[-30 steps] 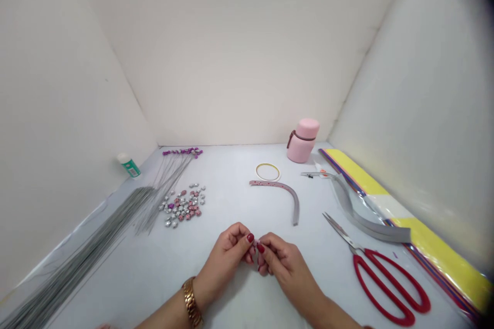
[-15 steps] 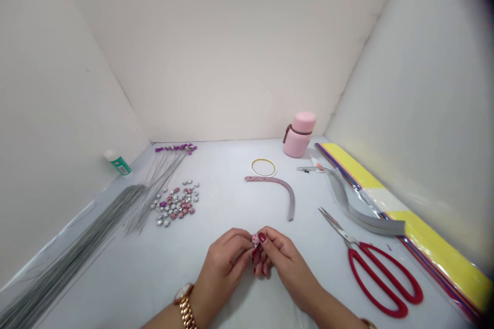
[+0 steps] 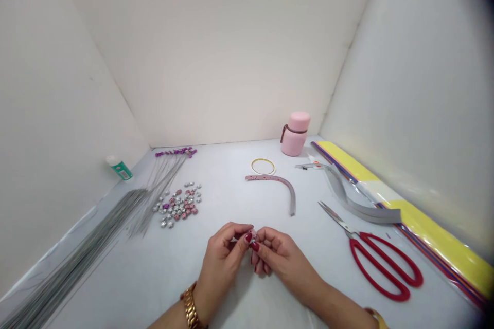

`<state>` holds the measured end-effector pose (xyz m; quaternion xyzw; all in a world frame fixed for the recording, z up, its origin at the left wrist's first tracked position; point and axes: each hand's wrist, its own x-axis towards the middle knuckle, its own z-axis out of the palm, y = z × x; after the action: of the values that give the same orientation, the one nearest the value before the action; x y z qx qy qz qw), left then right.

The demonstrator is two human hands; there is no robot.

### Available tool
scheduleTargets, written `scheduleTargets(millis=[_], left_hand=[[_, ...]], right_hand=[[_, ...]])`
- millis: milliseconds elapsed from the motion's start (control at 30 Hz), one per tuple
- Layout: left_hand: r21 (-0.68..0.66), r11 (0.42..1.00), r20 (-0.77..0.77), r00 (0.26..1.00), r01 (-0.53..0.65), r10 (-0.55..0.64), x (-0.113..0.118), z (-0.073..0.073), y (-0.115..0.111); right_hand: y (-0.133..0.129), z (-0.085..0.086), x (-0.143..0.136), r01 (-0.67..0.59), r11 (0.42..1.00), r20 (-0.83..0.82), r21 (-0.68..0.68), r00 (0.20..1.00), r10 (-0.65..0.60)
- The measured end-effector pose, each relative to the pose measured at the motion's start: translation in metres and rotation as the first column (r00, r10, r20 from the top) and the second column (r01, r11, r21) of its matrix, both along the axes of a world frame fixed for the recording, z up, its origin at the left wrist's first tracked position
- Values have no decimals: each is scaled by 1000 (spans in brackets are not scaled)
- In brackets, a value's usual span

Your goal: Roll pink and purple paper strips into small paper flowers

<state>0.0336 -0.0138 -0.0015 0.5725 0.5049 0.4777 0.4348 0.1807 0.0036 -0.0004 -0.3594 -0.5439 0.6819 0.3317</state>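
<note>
Between the fingertips of both hands is a small pink folded paper star (image 3: 253, 233) with dark specks, partly covered by the fingers. My left hand (image 3: 222, 252) pinches it from the left, thumb pressed on its near face. From the other side my right hand (image 3: 284, 253) pinches it too, its thumb just below the left one and the other fingers curled underneath. Beyond the hands lies a curved bundle of pink and grey paper strips (image 3: 285, 185). To the left is a heap of small silver, pink and purple paper stars (image 3: 178, 209).
Red-handled scissors (image 3: 382, 262) lie at right, beside grey paper strips (image 3: 358, 209) and long yellow-topped packs (image 3: 432, 231). Farther back are a tape roll (image 3: 263, 166) and a pink flask (image 3: 295, 134). Thin wires (image 3: 88, 247), purple-tipped stems (image 3: 175, 152) and a green-white glue bottle (image 3: 120, 168) occupy the left.
My left thumb has come up onto the near face of the paper star, and my right thumb has slid lower. The camera view has shifted slightly.
</note>
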Motion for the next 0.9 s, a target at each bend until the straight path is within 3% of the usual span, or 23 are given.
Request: scheduleTargets(millis=[233, 400, 533, 700, 900], left_hand=[[99, 989, -37, 994, 110, -106, -1, 5, 0], [-27, 996, 102, 992, 80, -77, 0, 3, 0], [-20, 995, 64, 994, 94, -93, 1, 3, -2], [-87, 996, 129, 991, 28, -16, 1, -1, -3], [-151, 984, 250, 967, 94, -54, 3, 5, -2]], right_hand=[[2, 3, 2, -10, 1000, -31, -10, 999, 10], [-1, 5, 2, -42, 999, -22, 11, 999, 42], [-2, 6, 1, -42, 999, -9, 25, 999, 42], [-4, 5, -1, -10, 998, 6, 56, 1000, 10], [-3, 2, -1, -2, 999, -10, 52, 1000, 3]])
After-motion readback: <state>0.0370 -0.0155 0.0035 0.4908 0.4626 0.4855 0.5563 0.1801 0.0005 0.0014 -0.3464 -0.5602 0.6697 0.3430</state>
